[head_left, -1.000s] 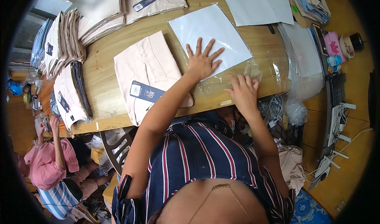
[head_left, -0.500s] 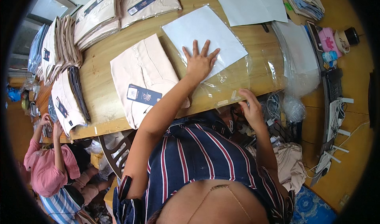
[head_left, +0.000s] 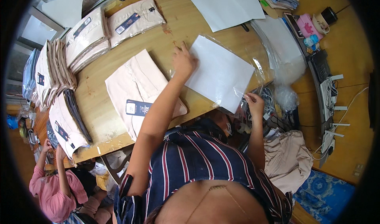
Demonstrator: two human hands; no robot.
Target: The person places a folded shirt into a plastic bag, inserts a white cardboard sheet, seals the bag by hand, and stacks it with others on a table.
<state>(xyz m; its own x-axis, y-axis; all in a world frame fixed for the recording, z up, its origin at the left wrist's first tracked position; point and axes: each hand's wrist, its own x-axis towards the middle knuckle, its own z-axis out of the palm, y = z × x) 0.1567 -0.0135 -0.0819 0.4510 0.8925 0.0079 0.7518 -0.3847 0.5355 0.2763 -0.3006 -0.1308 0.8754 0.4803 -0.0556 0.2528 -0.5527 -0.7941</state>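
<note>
A white sheet in a clear plastic bag (head_left: 221, 71) lies slanted on the table, its near corner reaching past the front edge. My left hand (head_left: 184, 62) is at the bag's left edge, fingers curled in on it. My right hand (head_left: 254, 102) pinches the clear plastic at the bag's right end between thumb and fingers. Left of the bag lies a folded pale pink pair of trousers (head_left: 136, 79) with a dark blue label (head_left: 137, 107). My left forearm passes over its right part.
Bagged folded garments (head_left: 89, 34) and upright stacks stand at the left. White sheets (head_left: 225, 4) lie at the far side, with a pile of clear bags (head_left: 279, 46) at the right. A co-worker in a pink top (head_left: 55, 192) sits at lower left. A desk phone (head_left: 319, 64) stands far right.
The bagged sheet has shifted right and nearer, past the table edge. My left hand, flat on it before, is now curled at its left edge; my right hand has taken hold of the plastic.
</note>
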